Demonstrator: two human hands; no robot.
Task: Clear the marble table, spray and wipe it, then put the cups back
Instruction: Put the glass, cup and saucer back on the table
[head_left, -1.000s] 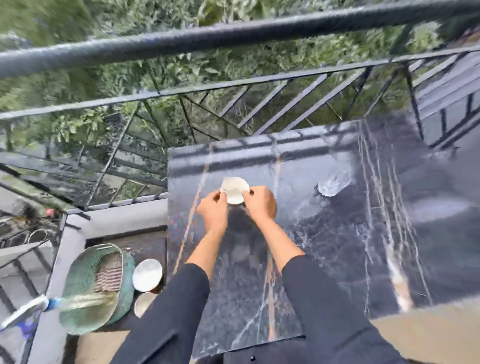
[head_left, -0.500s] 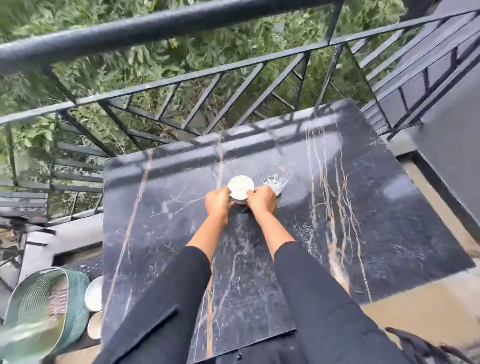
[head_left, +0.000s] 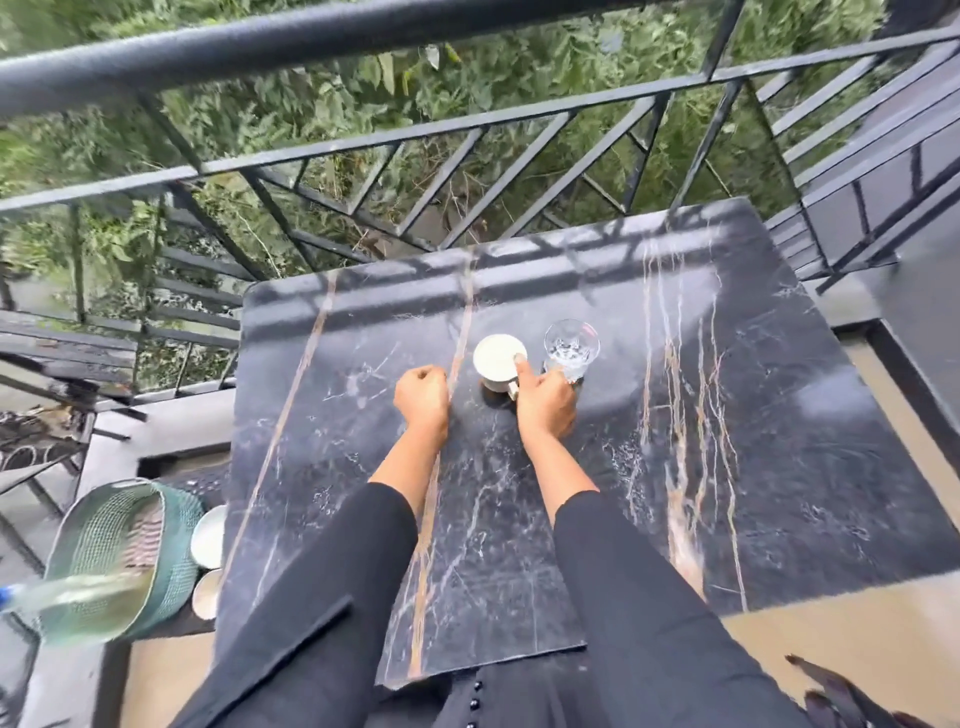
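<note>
Setting: an outdoor balcony. A black metal railing (head_left: 467, 31) runs across the top of the view, with green foliage (head_left: 311, 104) behind it.

Far left, low: a clear bottle (head_left: 78, 603) lies across the front of a green mesh basket (head_left: 171, 551). The bottle is blurred, so any print on it cannot be read. Just right of the basket, two white bowls (head_left: 208, 538) sit below the desk's left edge.

Centre: the desk (head_left: 779, 467) has a glossy black marble top with white veins and long gold streaks. The railing is reflected along its far edge.

Left hand (head_left: 422, 397): clenched into a fist, holding nothing, positioned over the desk left of the cup. Contact with the surface cannot be confirmed.

Cup (head_left: 496, 361): white, upright, standing on the desk near its middle.

Right hand (head_left: 545, 402): grasps the cup at its handle, fingers curled, thumb laid on the rim.

Glass (head_left: 571, 345): clear, upright, on the desk just right of the cup and just beyond the right hand.

Both arms wear black sleeves (head_left: 322, 597). Right of and in front of the desk, the floor (head_left: 831, 649) is tan.
</note>
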